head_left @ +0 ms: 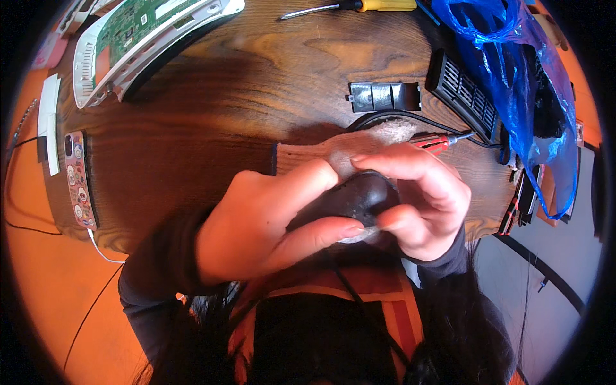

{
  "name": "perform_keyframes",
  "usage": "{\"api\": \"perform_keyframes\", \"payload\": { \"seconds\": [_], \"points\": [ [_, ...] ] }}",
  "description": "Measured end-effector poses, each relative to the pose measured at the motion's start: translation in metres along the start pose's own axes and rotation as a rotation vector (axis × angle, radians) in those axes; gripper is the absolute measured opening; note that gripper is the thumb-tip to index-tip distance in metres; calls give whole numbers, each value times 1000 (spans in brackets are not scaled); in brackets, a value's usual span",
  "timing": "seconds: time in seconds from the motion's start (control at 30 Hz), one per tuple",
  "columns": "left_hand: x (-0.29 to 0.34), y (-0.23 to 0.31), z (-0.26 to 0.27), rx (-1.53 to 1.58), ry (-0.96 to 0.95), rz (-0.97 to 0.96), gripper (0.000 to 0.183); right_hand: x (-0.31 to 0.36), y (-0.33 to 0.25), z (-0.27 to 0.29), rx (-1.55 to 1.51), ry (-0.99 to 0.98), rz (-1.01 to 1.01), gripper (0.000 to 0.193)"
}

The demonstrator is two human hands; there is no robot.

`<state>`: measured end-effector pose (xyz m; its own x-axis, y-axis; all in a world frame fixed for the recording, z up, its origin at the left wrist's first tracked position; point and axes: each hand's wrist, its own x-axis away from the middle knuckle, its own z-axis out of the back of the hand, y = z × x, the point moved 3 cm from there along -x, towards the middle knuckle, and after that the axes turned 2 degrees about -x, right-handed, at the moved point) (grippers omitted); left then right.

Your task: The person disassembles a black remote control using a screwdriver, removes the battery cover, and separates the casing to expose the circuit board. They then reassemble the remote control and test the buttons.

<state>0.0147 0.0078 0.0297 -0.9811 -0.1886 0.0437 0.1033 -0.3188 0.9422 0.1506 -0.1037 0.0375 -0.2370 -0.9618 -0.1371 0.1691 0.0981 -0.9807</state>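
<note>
A rounded, glossy black plastic object [364, 196] is held between both hands close to my body, above the table's near edge. My left hand [269, 218] grips it from the left, the thumb along its near side. My right hand [423, 199] has its index finger on the far side and its thumb on the near side. My fingers cover much of it, so its exact kind is unclear. Just beyond lies a pale knitted glove [308, 156], partly behind my hands. A red-handled screwdriver [436, 142] rests by the glove, near my right hand.
Farther off are a small black tray-like cover [385, 97], a black slotted panel [467, 90], a blue plastic bag [507, 64] and a yellow-handled screwdriver [378, 5]. At left sit a white housing with green circuit board [141, 32] and a phone [79, 179] with its cable.
</note>
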Motion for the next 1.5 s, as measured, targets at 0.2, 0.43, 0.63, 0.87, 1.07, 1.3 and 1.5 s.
{"api": "perform_keyframes", "payload": {
  "seconds": [0.2,0.43,0.63,0.87,1.07,1.3,1.5],
  "points": [
    [-2,1,5,123,69,-154,28,1,-7,-1,50,-134,-3,39],
    [-9,1,7,77,-56,-347,34,2,0,-13,78,-241,121,33],
    [-10,1,7,-43,-19,-355,37,0,3,-8,134,-256,133,36],
    [-8,-2,-2,210,-115,-388,34,-4,2,-13,-21,-294,285,36],
    [-5,-1,-10,299,-100,-528,34,-1,3,-17,-165,-363,324,35],
    [-5,-6,3,214,3,-583,31,-1,8,-21,-138,-272,274,42],
    [2,-12,17,566,265,-529,40,6,-3,-25,-220,-424,-21,61]
  ]
}}
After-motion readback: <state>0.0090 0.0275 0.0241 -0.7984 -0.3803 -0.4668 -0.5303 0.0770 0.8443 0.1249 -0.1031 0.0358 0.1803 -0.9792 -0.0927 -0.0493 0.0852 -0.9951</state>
